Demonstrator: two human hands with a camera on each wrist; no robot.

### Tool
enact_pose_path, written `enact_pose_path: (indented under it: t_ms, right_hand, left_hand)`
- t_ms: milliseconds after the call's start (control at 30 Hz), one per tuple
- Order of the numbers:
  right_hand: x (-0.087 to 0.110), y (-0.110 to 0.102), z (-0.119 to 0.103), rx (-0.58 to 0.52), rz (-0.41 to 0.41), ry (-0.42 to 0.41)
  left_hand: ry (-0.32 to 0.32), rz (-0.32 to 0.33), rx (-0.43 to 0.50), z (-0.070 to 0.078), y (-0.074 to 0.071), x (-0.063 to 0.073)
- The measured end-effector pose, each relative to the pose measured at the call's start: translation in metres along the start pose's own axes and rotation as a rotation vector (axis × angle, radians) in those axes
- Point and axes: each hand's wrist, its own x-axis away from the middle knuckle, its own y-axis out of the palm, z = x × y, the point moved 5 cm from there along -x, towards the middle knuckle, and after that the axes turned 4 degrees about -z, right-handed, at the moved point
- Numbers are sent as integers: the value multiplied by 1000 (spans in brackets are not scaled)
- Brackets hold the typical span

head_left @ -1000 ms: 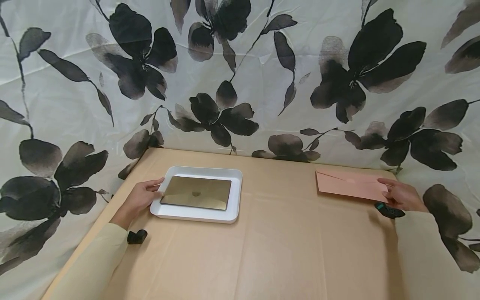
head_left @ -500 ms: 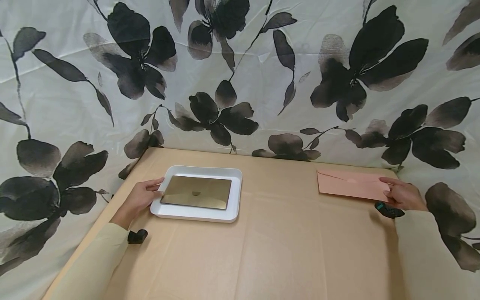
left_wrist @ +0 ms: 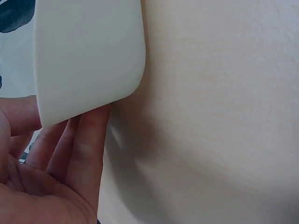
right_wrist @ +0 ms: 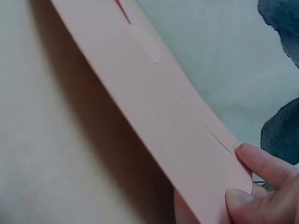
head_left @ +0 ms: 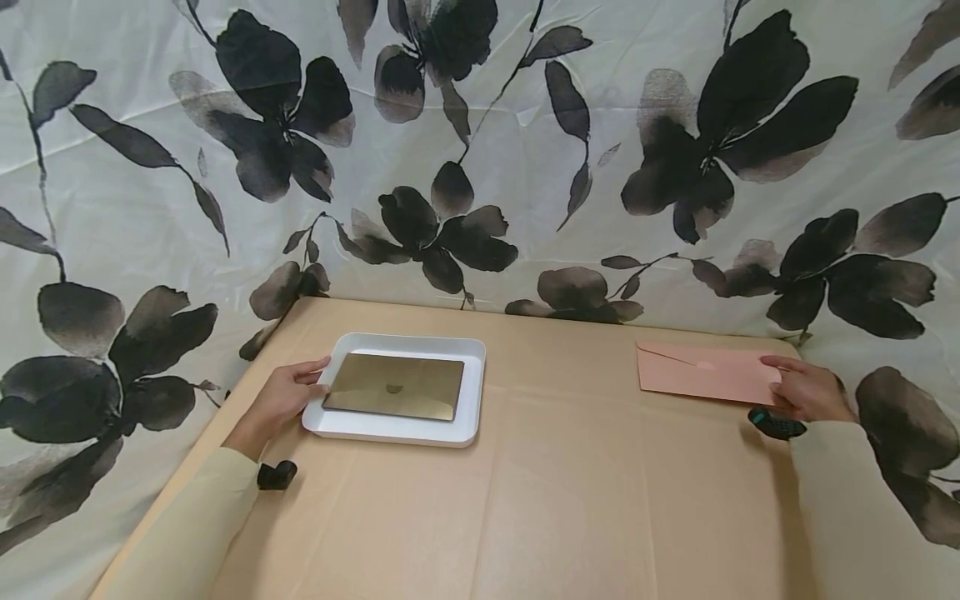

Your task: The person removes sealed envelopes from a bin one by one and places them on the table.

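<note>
the pink envelope (head_left: 697, 375) has a pale rounded seal (right_wrist: 145, 44) at its flap; any lettering there i can't make out. the flat gold rectangle (head_left: 427, 387) has a small half-round mark (head_left: 393, 389) near its middle, too small to read from here. that gold piece lies in the white tray (head_left: 390, 435), by the far left corner of the tan surface (head_left: 562, 475).

the person's left hand (head_left: 281, 400) is clamped on the tray's left wall. over by the surface's far right corner, the right hand (head_left: 813, 390) pinches the right end of the envelope, thumb on the front and a finger showing behind, with a dark shadow along the envelope's lower edge.

a black gadget (head_left: 277, 475) sits at the left wrist, and a black device (head_left: 777, 423) with a small green patch at the right one, just below the envelope. cream sleeves (head_left: 187, 517) cover parts of the surface's left and right edges. past its far edge hangs a pale cloth (head_left: 540, 167) printed with dark flowers.
</note>
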Motion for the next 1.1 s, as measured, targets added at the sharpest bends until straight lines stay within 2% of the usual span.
enact_pose_path:
  t_ms: [300,433,733,1100]
  right_hand:
    - [-1,8,4,-116,93,18]
    - [-1,10,2,-113,136,4]
    - [0,11,0,-82,198,30]
    - [7,12,-3,-64,236,-32]
  left_hand:
    - [-8,11,-10,-1,-1,-2]
    - [-9,13,-11,0,-1,-1]
    - [1,17,-11,2,2,2]
    - [14,8,-5,1,2,1]
